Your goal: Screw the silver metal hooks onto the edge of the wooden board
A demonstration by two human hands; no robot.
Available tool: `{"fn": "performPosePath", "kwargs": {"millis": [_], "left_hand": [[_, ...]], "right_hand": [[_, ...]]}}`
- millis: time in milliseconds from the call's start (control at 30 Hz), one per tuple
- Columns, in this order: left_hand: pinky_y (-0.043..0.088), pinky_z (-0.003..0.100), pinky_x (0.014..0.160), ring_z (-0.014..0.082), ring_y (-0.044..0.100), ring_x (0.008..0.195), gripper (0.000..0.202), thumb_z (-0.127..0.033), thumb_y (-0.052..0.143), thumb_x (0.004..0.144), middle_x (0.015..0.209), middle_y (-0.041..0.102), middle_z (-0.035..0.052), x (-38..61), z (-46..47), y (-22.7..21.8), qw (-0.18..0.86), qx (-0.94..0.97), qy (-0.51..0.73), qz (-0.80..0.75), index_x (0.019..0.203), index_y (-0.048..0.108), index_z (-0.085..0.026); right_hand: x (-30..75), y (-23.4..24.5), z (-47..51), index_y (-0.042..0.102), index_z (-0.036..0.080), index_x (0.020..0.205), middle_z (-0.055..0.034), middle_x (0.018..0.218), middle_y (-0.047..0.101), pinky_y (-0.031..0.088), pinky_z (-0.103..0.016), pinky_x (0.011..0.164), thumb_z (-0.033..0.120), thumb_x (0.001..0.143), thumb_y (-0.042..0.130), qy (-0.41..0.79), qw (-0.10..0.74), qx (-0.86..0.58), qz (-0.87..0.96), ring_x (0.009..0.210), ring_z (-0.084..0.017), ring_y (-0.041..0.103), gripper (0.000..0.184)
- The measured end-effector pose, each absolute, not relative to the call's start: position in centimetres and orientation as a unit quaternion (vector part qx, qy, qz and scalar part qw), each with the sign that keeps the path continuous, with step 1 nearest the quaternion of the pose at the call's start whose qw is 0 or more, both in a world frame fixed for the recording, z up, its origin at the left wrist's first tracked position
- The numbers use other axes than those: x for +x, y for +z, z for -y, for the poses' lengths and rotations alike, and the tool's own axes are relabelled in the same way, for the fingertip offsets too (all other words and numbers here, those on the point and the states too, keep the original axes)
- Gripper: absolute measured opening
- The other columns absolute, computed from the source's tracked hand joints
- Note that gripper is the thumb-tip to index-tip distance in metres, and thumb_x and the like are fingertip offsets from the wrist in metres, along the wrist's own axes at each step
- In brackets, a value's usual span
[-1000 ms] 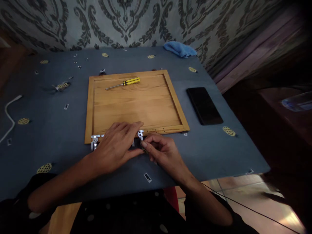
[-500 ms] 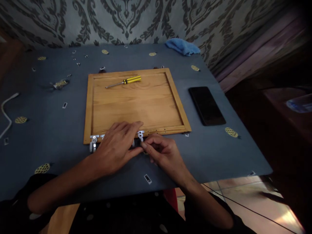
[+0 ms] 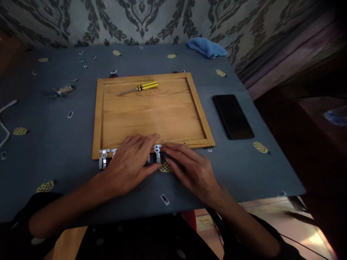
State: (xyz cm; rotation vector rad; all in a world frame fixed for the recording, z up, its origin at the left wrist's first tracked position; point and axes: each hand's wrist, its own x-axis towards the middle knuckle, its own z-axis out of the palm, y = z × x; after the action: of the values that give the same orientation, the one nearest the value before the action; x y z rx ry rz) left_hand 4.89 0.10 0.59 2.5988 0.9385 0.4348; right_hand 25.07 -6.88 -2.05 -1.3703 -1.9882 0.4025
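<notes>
A wooden framed panel [image 3: 151,115] lies flat on the table. Along its near edge sits a silvery metal fitting [image 3: 157,153], with a screw visible in its left end and a dark part between the two ends. My left hand [image 3: 130,162] lies across the middle of this fitting, fingers over the panel's edge and thumb below, holding it against the wood and hiding much of it. My right hand [image 3: 192,169] is just right of the fitting's right end, its fingers stretched towards the panel's edge and its thumb apart from them. A screwdriver [image 3: 143,86] with a yellow-black handle rests on the panel.
A black phone [image 3: 233,117] lies right of the panel, and a blue cloth [image 3: 207,47] sits at the back. Small metal bits [image 3: 86,67] and a small clear bag [image 3: 63,90] are at the left. A white cable [image 3: 5,126] lies at the far left.
My right hand has let go of the fitting's right end and moved slightly right, its fingers straightening. My left hand stays on the fitting. The view has shifted a little.
</notes>
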Motion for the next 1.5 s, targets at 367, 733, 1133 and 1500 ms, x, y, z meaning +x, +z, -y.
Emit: {"fn": "performPosePath", "kwargs": {"millis": [367,733,1133,1500], "left_hand": [[0.052,0.045,0.09,0.0289,0.065,0.105,0.053,-0.03,0.069,0.091,0.117,0.068,0.0101,4.8,-0.1,0.6,0.174,0.916,0.16,-0.324,0.134,0.04,-0.018],[0.051,0.043,0.088,0.0288,0.064,0.102,0.051,-0.031,0.069,0.091,0.114,0.068,0.0095,5.0,-0.1,0.4,0.172,0.914,0.165,-0.33,0.132,0.043,-0.017],[0.052,0.043,0.09,0.0287,0.064,0.104,0.054,-0.03,0.071,0.09,0.115,0.068,0.0103,4.8,0.0,0.5,0.163,0.918,0.165,-0.322,0.133,0.042,-0.016],[0.053,0.043,0.092,0.0302,0.066,0.108,0.072,-0.031,0.077,0.084,0.122,0.068,0.0131,3.3,-0.4,2.1,0.155,0.93,0.121,-0.311,0.141,0.037,-0.015]], "right_hand": [[25.7,-3.1,6.8,0.06,0.016,0.136,-0.0126,0.139,0.065,0.062,-0.036,0.101,0.009,0.099,0.047,0.163,0.286,-0.491,0.807,0.122,-0.021,0.068,0.04],[25.9,-3.2,6.9,0.064,0.015,0.131,-0.0131,0.139,0.065,0.066,-0.036,0.088,0.009,0.098,0.047,0.123,0.268,-0.478,0.827,0.115,-0.024,0.072,0.037],[25.8,-3.5,6.7,0.068,0.013,0.117,-0.013,0.127,0.073,0.067,-0.031,0.071,0.002,0.095,0.045,0.035,0.282,-0.455,0.844,0.099,-0.022,0.077,0.033],[25.7,-3.4,6.7,0.07,0.015,0.117,-0.0099,0.13,0.072,0.066,-0.03,0.07,-0.004,0.087,0.04,0.033,0.262,-0.468,0.844,0.097,-0.02,0.078,0.046]]}}
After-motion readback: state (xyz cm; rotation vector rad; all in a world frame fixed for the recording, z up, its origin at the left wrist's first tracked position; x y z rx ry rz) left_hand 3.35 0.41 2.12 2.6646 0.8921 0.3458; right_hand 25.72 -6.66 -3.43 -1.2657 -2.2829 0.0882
